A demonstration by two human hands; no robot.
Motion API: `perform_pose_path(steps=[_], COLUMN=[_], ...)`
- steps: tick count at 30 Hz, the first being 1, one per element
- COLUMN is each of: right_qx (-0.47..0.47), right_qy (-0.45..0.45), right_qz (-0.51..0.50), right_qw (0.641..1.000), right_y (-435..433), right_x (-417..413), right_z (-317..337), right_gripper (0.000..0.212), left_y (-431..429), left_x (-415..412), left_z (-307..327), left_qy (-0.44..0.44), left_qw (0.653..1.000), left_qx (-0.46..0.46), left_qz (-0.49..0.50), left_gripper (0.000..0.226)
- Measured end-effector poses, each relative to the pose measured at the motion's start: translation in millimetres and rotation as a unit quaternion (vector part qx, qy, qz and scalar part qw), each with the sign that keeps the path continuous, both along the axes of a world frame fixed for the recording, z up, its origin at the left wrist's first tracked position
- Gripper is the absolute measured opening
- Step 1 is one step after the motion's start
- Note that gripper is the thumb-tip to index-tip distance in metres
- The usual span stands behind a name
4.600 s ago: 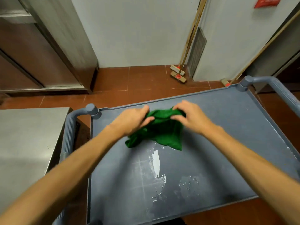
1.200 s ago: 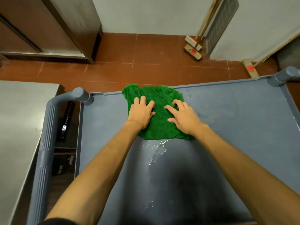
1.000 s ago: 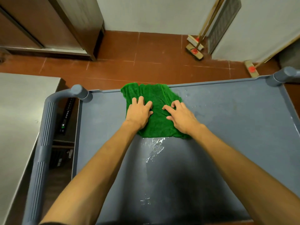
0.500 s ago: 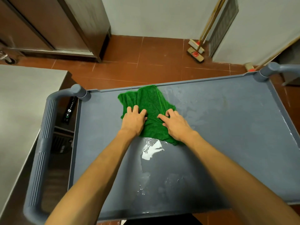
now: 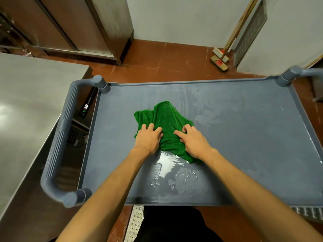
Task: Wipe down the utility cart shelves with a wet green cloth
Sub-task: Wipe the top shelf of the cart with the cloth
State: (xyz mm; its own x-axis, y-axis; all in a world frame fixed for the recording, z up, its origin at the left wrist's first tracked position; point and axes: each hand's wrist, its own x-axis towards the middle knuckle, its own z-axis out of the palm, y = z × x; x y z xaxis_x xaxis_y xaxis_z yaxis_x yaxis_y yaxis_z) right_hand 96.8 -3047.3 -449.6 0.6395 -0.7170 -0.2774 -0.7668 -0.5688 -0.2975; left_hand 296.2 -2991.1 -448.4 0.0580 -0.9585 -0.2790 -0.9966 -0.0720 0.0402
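Two-handed: left hand (image 5: pixel 148 139), right hand (image 5: pixel 194 143) press green cloth (image 5: pixel 166 117), fingers spread; pulling nearer could push pooled water (image 5: pixel 167 163) off shelf (image 5: pixel 244 137).

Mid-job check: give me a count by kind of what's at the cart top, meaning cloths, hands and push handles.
Green cloth: 1
Hands on the cloth: 2, left hand and right hand
Cart handles: 2, ribbed handle and far handle, partly out of frame
Total: 5

"50" on dark control panel (image 5: pixel 86 107)
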Motion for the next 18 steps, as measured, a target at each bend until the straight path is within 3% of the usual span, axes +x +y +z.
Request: perform_pose_path(steps=[7,18], right_qx=[0.006,0.014], right_qy=[0.001,-0.014], right_qz=[0.004,0.031], right_qw=[1.0,0.999], right_y=[40,85], right_x=[-13,-31], right_z=[2,-2], right_gripper=[0.054,0.063], left_y=[42,98], left_x=[-7,-16], left_z=[-5,-2], left_qy=[0.042,0.123], left_qw=[0.999,0.99], left_qx=[0.009,0.046], left_qz=[0.028,0.049], left_gripper=[0.046,0.038])
